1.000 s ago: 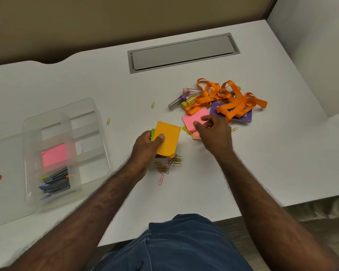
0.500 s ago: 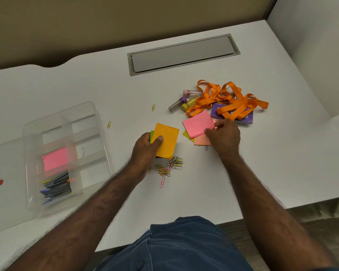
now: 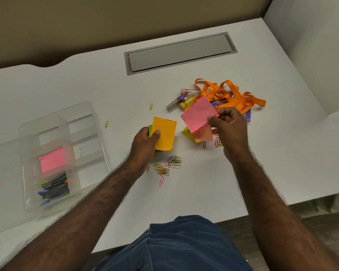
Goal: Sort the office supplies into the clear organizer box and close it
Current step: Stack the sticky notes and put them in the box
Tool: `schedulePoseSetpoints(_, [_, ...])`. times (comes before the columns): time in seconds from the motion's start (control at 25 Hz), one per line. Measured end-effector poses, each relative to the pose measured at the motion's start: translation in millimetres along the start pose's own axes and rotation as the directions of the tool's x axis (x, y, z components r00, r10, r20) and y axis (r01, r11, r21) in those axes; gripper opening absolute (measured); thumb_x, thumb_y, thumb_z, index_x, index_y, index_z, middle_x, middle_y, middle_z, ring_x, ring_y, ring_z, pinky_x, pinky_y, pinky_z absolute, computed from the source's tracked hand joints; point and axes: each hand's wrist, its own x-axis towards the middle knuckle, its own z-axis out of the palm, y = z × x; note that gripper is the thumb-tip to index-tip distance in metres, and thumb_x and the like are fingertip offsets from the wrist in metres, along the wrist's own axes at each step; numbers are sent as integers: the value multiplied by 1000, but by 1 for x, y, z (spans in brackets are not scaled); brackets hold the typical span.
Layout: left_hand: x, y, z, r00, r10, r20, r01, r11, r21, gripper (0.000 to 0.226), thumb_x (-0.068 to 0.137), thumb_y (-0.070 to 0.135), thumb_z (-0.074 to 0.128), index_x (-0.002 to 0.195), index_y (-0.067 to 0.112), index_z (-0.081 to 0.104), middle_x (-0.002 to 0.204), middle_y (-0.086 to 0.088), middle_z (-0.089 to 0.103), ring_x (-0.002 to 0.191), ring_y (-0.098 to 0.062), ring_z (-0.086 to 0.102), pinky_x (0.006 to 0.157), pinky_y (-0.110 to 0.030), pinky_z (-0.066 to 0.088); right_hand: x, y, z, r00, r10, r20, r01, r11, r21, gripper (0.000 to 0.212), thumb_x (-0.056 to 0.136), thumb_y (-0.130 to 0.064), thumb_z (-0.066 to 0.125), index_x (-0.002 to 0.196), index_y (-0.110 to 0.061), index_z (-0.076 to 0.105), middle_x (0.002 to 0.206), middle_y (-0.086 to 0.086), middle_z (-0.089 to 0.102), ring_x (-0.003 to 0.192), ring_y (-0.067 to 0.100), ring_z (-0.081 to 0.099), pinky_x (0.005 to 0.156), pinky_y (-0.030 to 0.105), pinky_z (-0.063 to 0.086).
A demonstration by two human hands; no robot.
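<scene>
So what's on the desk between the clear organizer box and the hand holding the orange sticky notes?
In the head view, only one yellow paper clip lies between the organizer box and the left hand; otherwise bare desk.

Single view only, so no shared coverage with another camera. The head-worn camera looks forward and steeply down from above the near edge of the white desk. Wide-angle lens; desk edges bow. Both forearms enter from the bottom of frame. The grey cable hatch lies toward the desk's far edge, a partition wall beyond it.
</scene>
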Motion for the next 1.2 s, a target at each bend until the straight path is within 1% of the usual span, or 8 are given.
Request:
schedulePoseSetpoints(0.16, [0,8,2,1000,-5,9,6,999,-52,22,106,38,53,123,24,54,130,-7,60,121,-32,60,102,-57,56,-6,-11,-1,991,37,129,-57,987,152,18,90,-12,76,100,-21,64,98,0,76,84,18,77,62,27,61])
schedulePoseSetpoints(0.32, [-4,18,5,996,-14,83,29,984,-176,33,105,43,53,128,20,60,128,-9,65,117,-31,65,96,-56,60,-15,-13,8,954,62,293,-108,984,145,19,88,-7,76,99,-16,64,97,15,74,82,25,72,67,38,58])
schedulePoseSetpoints(0.44, [-10,18,8,988,42,150,-4,970,-243,47,91,49,71,125,18,62,122,-10,70,113,-31,70,86,-53,64,-20,-12,17,927,82,365,-140,981,137,23,86,-7,80,102,-16,66,93,17,76,80,27,73,69,42,59])
schedulePoseSetpoints(0.64, [-11,14,9,996,42,81,-31,990,-136,43,94,34,74,130,15,59,122,-10,70,112,-31,70,87,-54,63,-22,-3,23,902,99,421,-154,983,98,36,82,-13,87,112,-22,69,87,3,80,81,15,76,61,28,59])
schedulePoseSetpoints(0.8, [-6,8,0,997,-77,4,76,978,-196,38,100,30,66,132,12,57,126,-13,66,116,-34,67,93,-59,60,-12,6,17,923,155,353,-191,979,69,35,82,-12,87,108,-27,69,87,1,79,89,20,77,64,34,64])
schedulePoseSetpoints(1.0, [-5,-2,-6,991,-118,-58,107,980,-170,38,104,29,58,137,11,53,132,-13,63,122,-34,62,101,-58,56,2,31,13,977,86,194,-6,923,-384,40,81,-28,88,116,-27,68,93,-5,74,85,20,74,78,43,65])
schedulePoseSetpoints(1.08, [-6,-4,-6,990,-124,-63,113,982,-154,37,105,29,56,138,11,52,134,-14,61,122,-33,60,102,-55,55,3,38,15,983,-13,186,119,812,-572,53,79,-40,88,125,-29,66,107,-6,70,99,17,68,87,40,61])
schedulePoseSetpoints(1.2, [-6,-7,-5,992,-107,-68,101,990,-98,35,107,30,51,138,13,51,135,-12,59,117,-27,58,92,-42,55,4,46,23,939,-73,337,308,616,-725,86,75,-54,87,148,-27,52,149,3,54,135,27,50,109,47,47])
